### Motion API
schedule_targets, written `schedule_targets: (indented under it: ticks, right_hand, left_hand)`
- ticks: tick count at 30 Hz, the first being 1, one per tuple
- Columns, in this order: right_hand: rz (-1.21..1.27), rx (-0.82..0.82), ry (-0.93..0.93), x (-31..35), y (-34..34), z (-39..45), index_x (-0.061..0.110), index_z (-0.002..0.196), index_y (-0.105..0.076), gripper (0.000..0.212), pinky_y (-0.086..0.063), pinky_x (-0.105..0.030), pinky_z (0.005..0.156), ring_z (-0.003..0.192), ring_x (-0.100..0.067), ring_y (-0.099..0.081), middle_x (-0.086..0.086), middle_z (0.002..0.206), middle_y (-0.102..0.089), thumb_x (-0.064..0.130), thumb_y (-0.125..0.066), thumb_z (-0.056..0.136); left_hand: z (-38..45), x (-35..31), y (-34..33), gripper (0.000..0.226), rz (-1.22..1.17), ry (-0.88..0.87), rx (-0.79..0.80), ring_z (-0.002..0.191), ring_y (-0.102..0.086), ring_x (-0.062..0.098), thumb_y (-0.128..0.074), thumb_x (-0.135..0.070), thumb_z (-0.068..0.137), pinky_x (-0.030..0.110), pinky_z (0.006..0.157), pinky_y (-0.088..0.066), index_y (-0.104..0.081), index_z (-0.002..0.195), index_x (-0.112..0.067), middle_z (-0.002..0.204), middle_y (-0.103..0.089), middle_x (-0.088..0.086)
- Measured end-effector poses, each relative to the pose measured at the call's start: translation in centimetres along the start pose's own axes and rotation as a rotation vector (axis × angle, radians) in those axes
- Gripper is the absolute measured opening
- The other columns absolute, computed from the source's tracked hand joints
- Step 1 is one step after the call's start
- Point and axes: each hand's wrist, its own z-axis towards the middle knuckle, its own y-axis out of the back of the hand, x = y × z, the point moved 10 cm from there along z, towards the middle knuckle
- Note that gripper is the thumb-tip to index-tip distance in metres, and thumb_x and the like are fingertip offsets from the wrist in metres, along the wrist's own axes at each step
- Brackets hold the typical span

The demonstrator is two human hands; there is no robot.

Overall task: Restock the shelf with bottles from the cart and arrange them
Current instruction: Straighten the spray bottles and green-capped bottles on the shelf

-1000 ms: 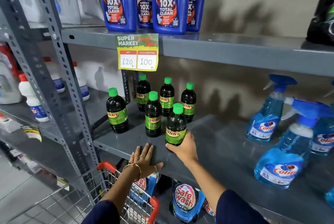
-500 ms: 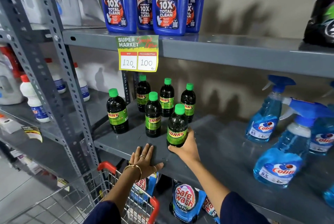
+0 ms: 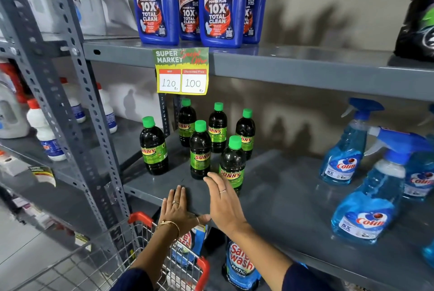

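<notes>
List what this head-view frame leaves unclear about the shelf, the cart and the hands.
- Cart contents: mostly cut off by the bottom edge and covered by the left hand and forearm.
- Nearest Sunny bottle: its base sits behind the right hand, so contact cannot be told.
- Harpic bottles: caps cut off by the top edge.
- Black pack, upper right: cropped by the edge, label unreadable.
- Price tag on the left rack: blurred.

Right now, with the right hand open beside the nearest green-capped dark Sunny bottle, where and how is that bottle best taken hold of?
Probably around the labelled body of the nearest green-capped dark Sunny bottle, from the front right. It stands upright at the shelf's front, its right side is clear, and another bottle crowds its left. The open right hand is already beside it.
</notes>
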Motion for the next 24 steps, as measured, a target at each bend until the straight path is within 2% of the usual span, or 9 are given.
schedule_targets:
  ticks: [1,3,6,9,12,15,18,21,24]
  right_hand:
    - [0.018,0.039,-0.044,-0.3,-0.7,0.2,0.000,0.109,-0.060,0.040,-0.055,-0.035,0.087,0.099,-0.027,-0.063,-0.014,0.110,-0.066,0.010,-0.057,0.070]
    - [0.049,0.100,-0.129,-1.0,-2.0,0.5,-0.001,0.116,-0.056,0.050,-0.049,-0.032,0.095,0.105,-0.028,-0.063,-0.015,0.118,-0.062,-0.002,-0.069,0.068]
    - [0.142,0.151,-0.244,-1.4,-3.7,1.0,0.002,0.135,-0.035,0.053,-0.023,-0.024,0.109,0.131,-0.026,-0.041,-0.016,0.141,-0.041,0.007,-0.056,0.086]
    - [0.210,0.138,-0.373,-2.0,-4.8,1.7,0.004,0.142,-0.021,0.061,-0.013,-0.019,0.110,0.138,-0.024,-0.027,-0.014,0.149,-0.028,0.016,-0.052,0.090]
    - [0.301,0.126,-0.553,-3.4,-6.4,2.5,0.004,0.143,-0.014,0.072,-0.015,-0.026,0.114,0.139,-0.025,-0.025,-0.015,0.151,-0.025,0.018,-0.057,0.088]
    - [0.362,0.132,-0.735,-5.2,-8.1,3.0,0.003,0.144,-0.014,0.086,-0.023,-0.033,0.113,0.137,-0.027,-0.031,-0.015,0.149,-0.031,0.023,-0.068,0.080]
    - [0.487,0.136,-0.887,-6.5,-9.9,3.0,0.003,0.144,-0.012,0.095,-0.024,-0.034,0.114,0.138,-0.028,-0.030,-0.017,0.150,-0.029,0.017,-0.074,0.073]
    - [0.616,0.131,-0.975,-7.3,-11.8,3.1,0.005,0.145,-0.011,0.095,-0.029,-0.036,0.113,0.136,-0.029,-0.032,-0.017,0.150,-0.030,0.005,-0.072,0.073]
    - [0.618,0.118,-0.990,-7.8,-12.7,3.1,0.008,0.144,-0.015,0.090,-0.033,-0.038,0.110,0.132,-0.031,-0.037,-0.017,0.146,-0.036,-0.003,-0.068,0.072]
  left_hand:
    - [0.1,0.3,0.2,0.137,0.009,-0.003,-0.005,0.143,0.017,0.021,-0.022,-0.096,0.041,0.039,0.118,0.008,0.015,0.143,-0.013,0.156,0.016,0.003]
    - [0.4,1.0,0.4,0.130,0.030,-0.008,-0.012,0.142,0.018,0.020,-0.034,-0.091,0.051,0.039,0.118,0.009,0.015,0.142,-0.013,0.155,0.017,0.003]
    - [0.9,2.5,1.0,0.128,0.044,0.009,-0.004,0.142,0.018,0.019,-0.042,-0.088,0.054,0.038,0.118,0.009,0.015,0.143,-0.014,0.155,0.018,0.002]
    - [1.5,4.1,1.7,0.130,0.025,0.029,-0.004,0.142,0.017,0.018,-0.044,-0.088,0.052,0.040,0.118,0.006,0.015,0.143,-0.016,0.156,0.017,0.000]
    - [1.8,5.2,1.8,0.128,-0.014,0.024,0.004,0.142,0.019,0.017,-0.044,-0.088,0.052,0.042,0.118,0.005,0.015,0.143,-0.021,0.155,0.017,-0.003]
    - [2.0,5.2,1.6,0.128,-0.021,0.028,0.010,0.141,0.021,0.018,-0.045,-0.088,0.052,0.043,0.117,0.007,0.016,0.143,-0.021,0.155,0.020,-0.003]
    - [2.2,5.2,1.3,0.135,-0.028,0.030,0.016,0.141,0.022,0.018,-0.041,-0.092,0.044,0.043,0.117,0.007,0.017,0.142,-0.020,0.154,0.021,-0.003]
    - [2.3,5.5,1.3,0.137,-0.053,0.030,0.006,0.141,0.021,0.018,-0.045,-0.091,0.044,0.045,0.117,0.007,0.018,0.142,-0.020,0.155,0.020,-0.003]
    - [2.4,5.6,1.2,0.142,-0.051,0.030,-0.003,0.141,0.021,0.019,-0.042,-0.093,0.038,0.045,0.117,0.007,0.019,0.142,-0.019,0.155,0.020,-0.002]
